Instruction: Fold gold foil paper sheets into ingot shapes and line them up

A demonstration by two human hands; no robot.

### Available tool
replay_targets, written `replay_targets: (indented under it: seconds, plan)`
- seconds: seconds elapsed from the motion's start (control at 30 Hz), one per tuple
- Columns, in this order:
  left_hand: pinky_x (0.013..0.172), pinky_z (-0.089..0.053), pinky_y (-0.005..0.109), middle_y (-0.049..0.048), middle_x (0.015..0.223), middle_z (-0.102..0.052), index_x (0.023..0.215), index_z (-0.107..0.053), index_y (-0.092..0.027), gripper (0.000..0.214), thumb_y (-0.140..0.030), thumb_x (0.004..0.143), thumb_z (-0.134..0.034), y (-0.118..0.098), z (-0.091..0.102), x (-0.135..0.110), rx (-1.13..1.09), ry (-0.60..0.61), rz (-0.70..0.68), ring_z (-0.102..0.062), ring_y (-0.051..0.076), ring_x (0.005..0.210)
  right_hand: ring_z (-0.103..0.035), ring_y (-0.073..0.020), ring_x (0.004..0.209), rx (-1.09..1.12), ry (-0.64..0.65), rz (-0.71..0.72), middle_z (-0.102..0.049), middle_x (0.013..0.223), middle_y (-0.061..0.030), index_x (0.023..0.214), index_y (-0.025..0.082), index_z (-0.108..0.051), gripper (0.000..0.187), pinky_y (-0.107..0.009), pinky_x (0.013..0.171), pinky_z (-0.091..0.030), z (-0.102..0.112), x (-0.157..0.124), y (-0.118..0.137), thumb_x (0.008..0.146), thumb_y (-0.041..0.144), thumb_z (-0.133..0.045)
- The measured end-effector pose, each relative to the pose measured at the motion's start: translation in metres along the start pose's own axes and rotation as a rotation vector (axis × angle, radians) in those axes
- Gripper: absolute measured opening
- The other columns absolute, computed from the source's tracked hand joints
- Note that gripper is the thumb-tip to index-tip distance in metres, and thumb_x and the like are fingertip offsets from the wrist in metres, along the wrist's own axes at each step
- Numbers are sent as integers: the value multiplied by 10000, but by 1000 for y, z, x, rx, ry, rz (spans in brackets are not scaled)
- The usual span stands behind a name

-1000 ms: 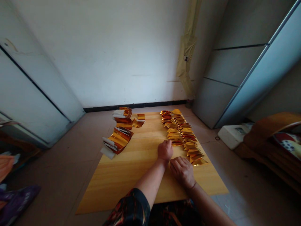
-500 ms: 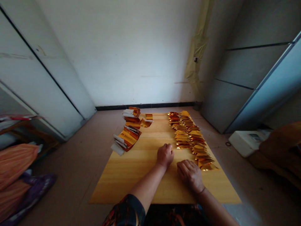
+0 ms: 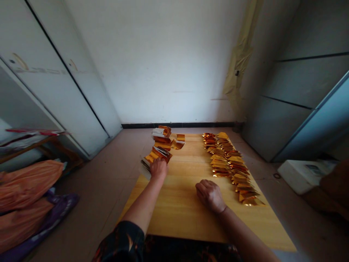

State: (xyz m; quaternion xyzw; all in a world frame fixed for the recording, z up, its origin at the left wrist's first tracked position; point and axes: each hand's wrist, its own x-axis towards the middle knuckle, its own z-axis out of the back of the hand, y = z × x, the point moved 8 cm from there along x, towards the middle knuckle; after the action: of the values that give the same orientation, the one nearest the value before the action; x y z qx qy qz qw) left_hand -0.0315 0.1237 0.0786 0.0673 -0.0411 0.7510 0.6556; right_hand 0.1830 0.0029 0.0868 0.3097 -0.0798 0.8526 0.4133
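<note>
My left hand (image 3: 159, 169) reaches to the near right edge of a curled stack of gold foil paper (image 3: 151, 156) with pale undersides, at the left of the wooden board. Its fingers are bent over that edge and closed on the foil paper; their tips are partly hidden. My right hand (image 3: 210, 194) rests palm down near the board's middle, fingers curled under. Whatever it may hold is hidden beneath it. To its right, folded gold foil pieces (image 3: 219, 163) lie overlapping in two long rows.
More curled foil stacks (image 3: 163, 140) and a small loose foil piece (image 3: 180, 137) lie at the far left of the wooden board (image 3: 174, 214). A white box (image 3: 296, 174) stands on the floor at right. Orange cloth (image 3: 29, 185) hangs at left, near grey cabinets (image 3: 79, 91).
My left hand has moved left and away from me, from the board's middle to the foil stack. My right hand stays curled on the board. The view has turned slightly left.
</note>
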Motion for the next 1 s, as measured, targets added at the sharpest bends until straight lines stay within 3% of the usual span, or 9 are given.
replay_targets:
  seconds: [0.2, 0.37, 0.6, 0.77, 1.0]
  plan:
    - [778, -472, 351, 169, 970, -659, 1002, -673, -103, 340, -123, 854, -367, 1, -18, 4, 52, 41, 15, -600, 265, 969, -425, -111, 604, -22, 77, 58, -535, 651, -4, 675, 179, -546, 170, -247, 599, -254, -32, 18, 11, 824, 148, -470]
    - [751, -487, 346, 170, 924, -675, 943, -696, -92, 352, -77, 827, -364, 4, -20, 5, 45, 67, -8, -621, 263, 923, -433, -110, 601, -33, 111, 55, -540, 652, -7, 673, 178, -539, 169, -243, 597, -257, -49, 16, 13, 817, 136, -460]
    - [756, -500, 361, 177, 960, -656, 996, -682, -94, 318, -226, 842, -437, 2, -14, 2, 27, 8, -21, -609, 281, 950, -451, -112, 603, -33, 151, 65, -549, 663, -9, 685, 179, -553, 163, -249, 584, -264, -55, 14, 14, 816, 148, -461]
    - [750, -499, 334, 176, 926, -666, 946, -704, -92, 343, -79, 813, -388, 3, -18, 5, 44, 54, -43, -617, 265, 949, -452, -112, 604, -29, 131, 66, -552, 662, -10, 682, 178, -550, 159, -250, 585, -261, -55, 14, 14, 812, 144, -465]
    - [769, -492, 361, 170, 970, -659, 975, -684, -96, 361, -82, 820, -358, 6, -8, 3, 1, 43, -46, -613, 275, 955, -449, -112, 603, -31, 142, 58, -546, 661, -10, 687, 177, -553, 172, -254, 578, -260, -57, 14, 13, 824, 145, -453]
